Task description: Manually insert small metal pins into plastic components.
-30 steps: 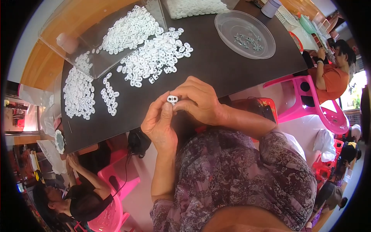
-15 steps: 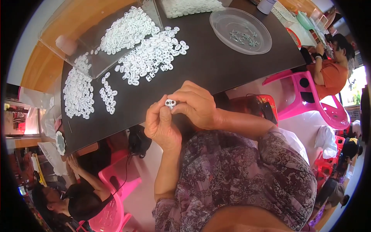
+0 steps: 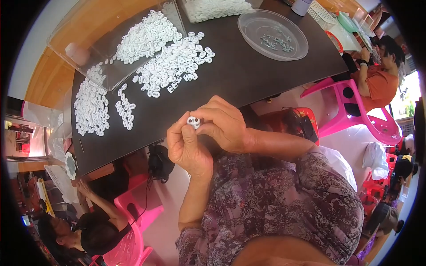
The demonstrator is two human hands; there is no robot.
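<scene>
Close to the table's near edge, my left hand [image 3: 190,144] and my right hand [image 3: 224,123] meet fingertip to fingertip. Between them they pinch a small white plastic piece [image 3: 194,120] with two dark round holes facing up. Thumbs and index fingers of both hands press on it; its underside is hidden by the fingers. Beyond my hands lies a loose pile of white oval two-hole pieces [image 3: 171,66]. A short cluster of similar pieces [image 3: 125,108] sits to its left, next to a larger pile [image 3: 91,104] at the table's left end.
A clear tilted bin [image 3: 106,84] spills white pieces onto the dark table [image 3: 230,66]. A round clear tray [image 3: 248,37] holds small greenish screw-like parts [image 3: 277,42]. Another clear box of white pieces [image 3: 217,9] stands at the back. People sit at left and right on pink chairs [image 3: 344,102].
The white piece has turned slightly in my fingertips, showing more of its lower part. Both hands stay nearly in place, still pinching it. The whole view has shifted a little.
</scene>
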